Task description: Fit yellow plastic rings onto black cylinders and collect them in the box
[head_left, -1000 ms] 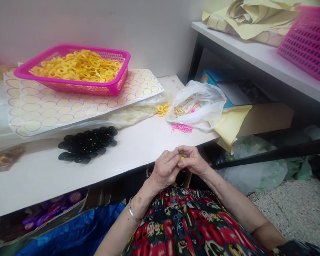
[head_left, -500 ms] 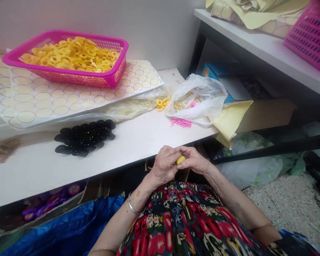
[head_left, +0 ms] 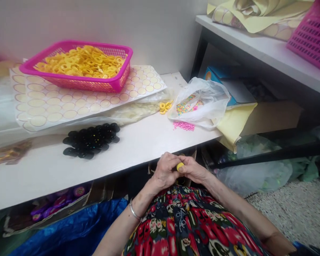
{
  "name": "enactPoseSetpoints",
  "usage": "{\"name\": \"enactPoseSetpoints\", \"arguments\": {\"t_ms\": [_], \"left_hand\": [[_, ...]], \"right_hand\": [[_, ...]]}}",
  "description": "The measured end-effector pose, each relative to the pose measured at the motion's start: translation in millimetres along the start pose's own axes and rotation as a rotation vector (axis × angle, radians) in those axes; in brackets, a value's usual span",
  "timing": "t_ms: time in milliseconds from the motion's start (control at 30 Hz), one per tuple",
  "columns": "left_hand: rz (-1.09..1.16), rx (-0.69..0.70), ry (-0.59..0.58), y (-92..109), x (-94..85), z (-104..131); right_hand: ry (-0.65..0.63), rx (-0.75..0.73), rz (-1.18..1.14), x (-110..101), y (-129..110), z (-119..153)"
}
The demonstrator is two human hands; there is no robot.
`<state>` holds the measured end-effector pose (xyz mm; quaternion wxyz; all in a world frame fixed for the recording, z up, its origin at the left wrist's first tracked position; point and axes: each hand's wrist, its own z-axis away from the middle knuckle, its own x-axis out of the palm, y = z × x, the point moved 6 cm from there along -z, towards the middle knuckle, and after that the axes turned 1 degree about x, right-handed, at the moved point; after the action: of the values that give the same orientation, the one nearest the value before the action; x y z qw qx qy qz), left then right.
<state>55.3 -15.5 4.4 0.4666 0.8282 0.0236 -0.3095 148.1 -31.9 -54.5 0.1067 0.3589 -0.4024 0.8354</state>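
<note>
Left hand (head_left: 163, 171) and right hand (head_left: 194, 169) met at the front edge of the bench (head_left: 143, 139), pinching a small yellow rounded piece (head_left: 179, 166) between them; its full shape was hard to make out from where I stood. A loosened pinch could have dropped it beneath the bench. A pink basket (head_left: 119, 85) brimmed with yellow ring-shaped pieces (head_left: 82, 61), while a whitish plastic bag (head_left: 217, 99) held tiny multicoloured bits (head_left: 183, 107).
</note>
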Motion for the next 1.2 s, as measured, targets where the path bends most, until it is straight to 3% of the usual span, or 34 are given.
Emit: {"name": "enactPoseSetpoints", "arguments": {"t_ms": [200, 333, 400, 433, 500, 600, 667, 767, 900, 1033, 1133, 1200], "left_hand": [[0.009, -0.027, -0.011, 6, 0.9, 5], [-0.01, -0.076, 0.007, 1, -6.7, 7], [-0.027, -0.046, -0.004, -3, -15.8, 11], [-0.056, -0.042, 0.03, -9, -25.4, 14], [-0.215, -0.105, 0.245, -28, -59.6, 23], [-0.661, -0.361, 0.668, -58, -125.7, 47], [-0.88, -0.549, 0.754, -75, -156.8, 55], [-0.987, -0.787, 0.674, -96, -178.2, 51], [-1.033, -0.977, 0.564, -117, -178.2, 39], [-1.064, -0.995, 0.555, -130, -177.8, 30], [-1.078, -1.002, 0.555, -129, -179.6, 28], [-1.073, -0.947, 0.532, -124, -175.0, 23]], "right_hand": [[0.001, -0.089, 0.016, 6, -5, 1], [-0.021, -0.087, -0.005, 11, -2, -3], [0.012, -0.049, 0.098, 5, 2, -5], [0.054, -0.024, 0.209, -1, 4, -7], [0.163, -0.016, 0.573, -16, 6, -10], [0.257, -0.144, 1.243, -26, 4, -19], [0.24, -0.215, 1.509, -21, 7, -27], [0.232, -0.231, 1.535, -13, 11, -36], [0.234, -0.263, 1.271, -12, 6, -37], [0.15, -0.286, 1.114, -17, 0, -27], [0.129, -0.339, 1.215, -10, -18, -18], [0.192, -0.459, 1.322, -1, -43, -18]]}}
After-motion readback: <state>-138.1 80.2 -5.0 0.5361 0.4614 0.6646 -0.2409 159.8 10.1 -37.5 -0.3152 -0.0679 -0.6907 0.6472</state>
